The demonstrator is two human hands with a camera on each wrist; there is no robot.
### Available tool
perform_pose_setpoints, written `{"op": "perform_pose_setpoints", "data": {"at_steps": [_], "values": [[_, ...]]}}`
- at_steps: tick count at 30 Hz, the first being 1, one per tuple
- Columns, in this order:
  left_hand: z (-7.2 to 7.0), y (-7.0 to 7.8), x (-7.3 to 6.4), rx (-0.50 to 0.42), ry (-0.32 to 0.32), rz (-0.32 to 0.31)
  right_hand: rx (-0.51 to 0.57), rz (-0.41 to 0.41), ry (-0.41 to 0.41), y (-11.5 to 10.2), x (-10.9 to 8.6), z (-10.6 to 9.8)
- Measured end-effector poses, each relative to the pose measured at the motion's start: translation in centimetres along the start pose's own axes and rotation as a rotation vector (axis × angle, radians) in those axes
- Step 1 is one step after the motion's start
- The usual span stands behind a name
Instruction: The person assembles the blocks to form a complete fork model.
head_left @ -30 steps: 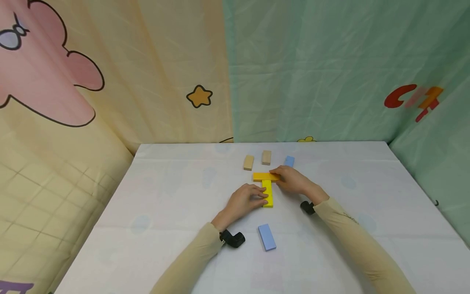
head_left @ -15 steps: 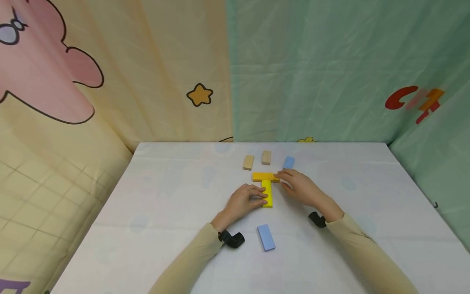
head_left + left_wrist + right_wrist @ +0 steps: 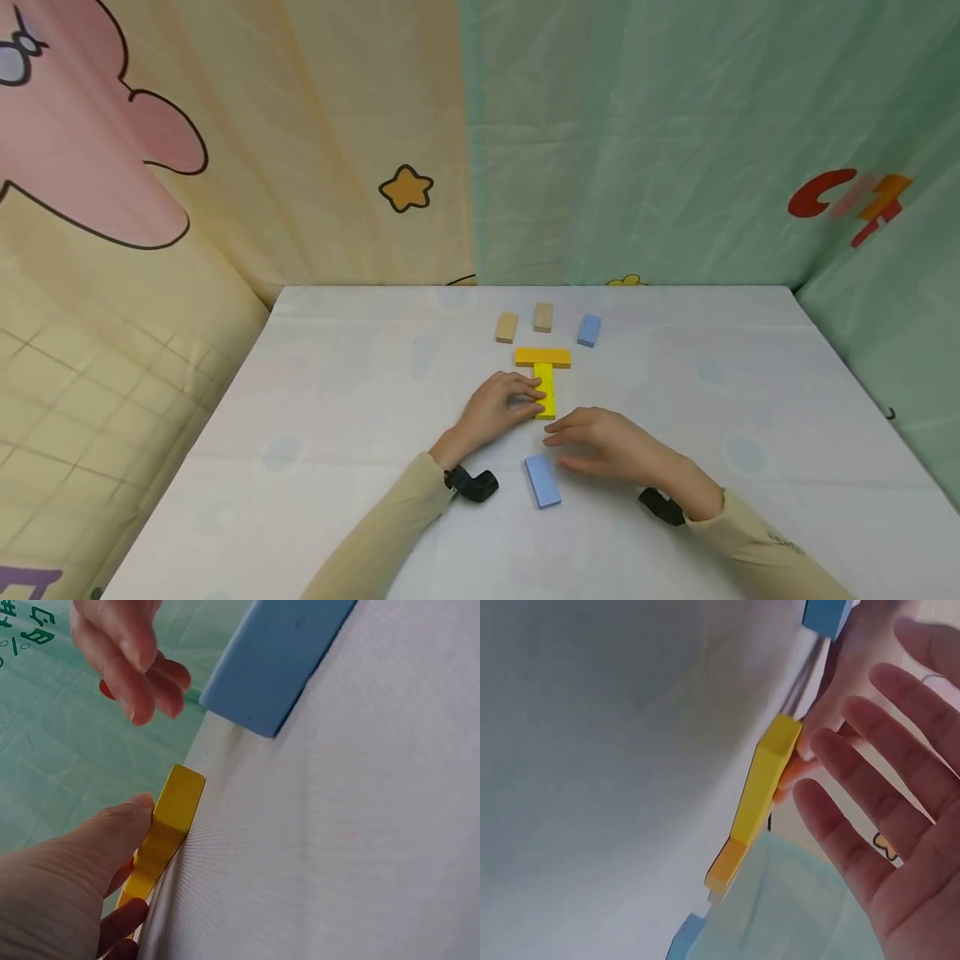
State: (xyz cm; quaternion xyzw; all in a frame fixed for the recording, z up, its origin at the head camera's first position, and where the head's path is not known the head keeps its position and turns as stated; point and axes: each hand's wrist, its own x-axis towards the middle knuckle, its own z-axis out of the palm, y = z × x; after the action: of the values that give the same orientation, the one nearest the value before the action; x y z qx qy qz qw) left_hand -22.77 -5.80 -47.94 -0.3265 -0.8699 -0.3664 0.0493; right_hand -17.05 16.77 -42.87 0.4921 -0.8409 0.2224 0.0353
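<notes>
A bright yellow block (image 3: pixel 546 383) lies lengthwise, its far end against an orange-yellow block (image 3: pixel 543 357) set crosswise, so the two form a T. My left hand (image 3: pixel 498 408) rests at the yellow block's left side; in the left wrist view the thumb touches the yellow block (image 3: pixel 171 810) along its side. Its fingers are bent loosely, and none wraps around the right side. My right hand (image 3: pixel 615 446) hovers with spread fingers, holding nothing, right of the nearer blue block (image 3: pixel 542 481). In the right wrist view the right hand (image 3: pixel 900 787) shows its palm and parted fingers.
Beyond the T lie two light wooden blocks (image 3: pixel 507 327) and another blue block (image 3: pixel 588 330). All sit on a table with a white cloth (image 3: pixel 360 400). Printed curtains (image 3: pixel 637 150) hang behind and beside the table. Each wrist carries a black camera (image 3: pixel 471 484).
My right hand has let go of the orange-yellow block's right end and come back toward the nearer blue block. The left hand stays by the yellow block.
</notes>
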Motion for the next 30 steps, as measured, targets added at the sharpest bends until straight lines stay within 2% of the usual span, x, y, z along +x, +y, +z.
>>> {"op": "perform_pose_setpoints", "data": {"at_steps": [5,9,17,30], "values": [[0.1,0.0,0.0,0.007,-0.001,-0.006,0.042,0.035,-0.132,-1.1,-0.3,0.5],[0.0,0.1,0.1,0.011,-0.004,-0.008,0.058,0.035,-0.168,-1.4,-0.5,1.0],[0.0,0.3,0.0,-0.004,0.001,-0.017,0.071,0.018,-0.160,-1.7,-0.2,1.7],[-0.1,0.2,0.0,-0.009,-0.001,-0.027,0.048,0.131,-0.065,-1.0,-0.2,1.5]]}}
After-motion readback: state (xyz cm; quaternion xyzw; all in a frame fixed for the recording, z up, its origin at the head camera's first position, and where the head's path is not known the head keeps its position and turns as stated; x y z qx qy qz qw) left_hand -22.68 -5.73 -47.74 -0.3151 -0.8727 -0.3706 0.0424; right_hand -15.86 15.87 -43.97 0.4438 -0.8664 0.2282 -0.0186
